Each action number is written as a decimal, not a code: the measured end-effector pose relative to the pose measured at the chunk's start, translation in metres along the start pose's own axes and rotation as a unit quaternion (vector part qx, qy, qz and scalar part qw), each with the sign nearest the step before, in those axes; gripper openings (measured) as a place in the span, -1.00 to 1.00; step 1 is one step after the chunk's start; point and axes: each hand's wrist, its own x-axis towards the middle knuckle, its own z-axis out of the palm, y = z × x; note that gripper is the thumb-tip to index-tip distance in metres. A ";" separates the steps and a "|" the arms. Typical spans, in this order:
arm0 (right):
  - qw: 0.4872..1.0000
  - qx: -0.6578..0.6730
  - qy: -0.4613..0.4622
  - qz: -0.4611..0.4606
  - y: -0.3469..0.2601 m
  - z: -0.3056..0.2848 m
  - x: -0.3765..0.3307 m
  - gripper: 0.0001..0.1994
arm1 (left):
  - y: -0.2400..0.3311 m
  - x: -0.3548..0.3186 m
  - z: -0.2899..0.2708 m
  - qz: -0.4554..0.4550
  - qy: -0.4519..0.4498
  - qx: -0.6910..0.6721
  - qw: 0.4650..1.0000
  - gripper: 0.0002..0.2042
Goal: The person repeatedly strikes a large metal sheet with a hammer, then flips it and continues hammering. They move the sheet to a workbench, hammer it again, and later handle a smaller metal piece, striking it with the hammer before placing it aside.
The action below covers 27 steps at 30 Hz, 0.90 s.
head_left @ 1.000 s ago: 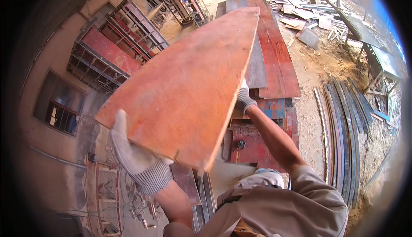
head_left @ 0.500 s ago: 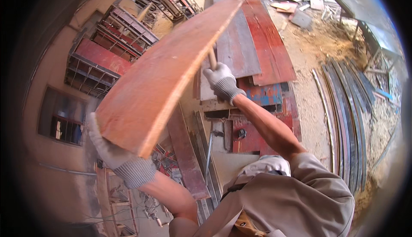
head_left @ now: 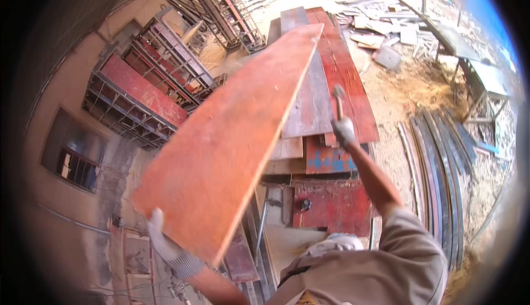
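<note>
A long orange-brown wooden board [head_left: 232, 134] slants across the middle, its far end over a stack of panels. Its near left corner is gripped by my gloved left hand [head_left: 168, 250], thumb on top and the fingers mostly hidden beneath. My gloved right hand [head_left: 344, 133] is closed around the wooden handle of a hammer [head_left: 338, 96], raised to the right of the board and apart from it. Below the hammer lie a worn red panel [head_left: 359, 103] and a grey panel [head_left: 312, 103], the latter partly covered by the board.
Red panels with metal frames [head_left: 138, 87] stand along the wall at left. Long dark metal bars [head_left: 441, 178] lie on the ground at right. Scrap boards [head_left: 381, 26] are scattered at the far right. A small dark object [head_left: 305, 204] rests on a red panel close to me.
The board has tilted flatter, showing more of its top face. My right hand with the hammer has moved right, away from the board's edge. My left hand still holds the near corner, now lower.
</note>
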 end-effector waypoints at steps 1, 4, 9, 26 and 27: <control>0.995 -0.044 0.043 -0.082 0.033 0.005 -0.020 -0.71 | -0.015 -0.007 -0.013 -0.007 0.006 0.059 0.998 -0.38; 0.991 0.008 0.032 0.128 0.101 -0.003 -0.073 -0.67 | -0.082 -0.050 -0.064 -0.160 0.047 -0.014 0.986 -0.38; 0.967 -0.164 0.004 0.196 0.126 0.002 -0.130 -0.51 | -0.228 -0.099 -0.153 -0.350 0.143 -0.085 0.922 -0.46; 0.848 0.471 -0.077 0.233 0.182 0.200 -0.101 -0.71 | -0.234 -0.134 -0.426 -0.373 0.178 0.253 0.875 -0.49; 0.853 0.450 -0.091 0.249 0.186 0.206 -0.107 -0.74 | -0.229 -0.120 -0.437 -0.358 0.192 0.296 0.864 -0.49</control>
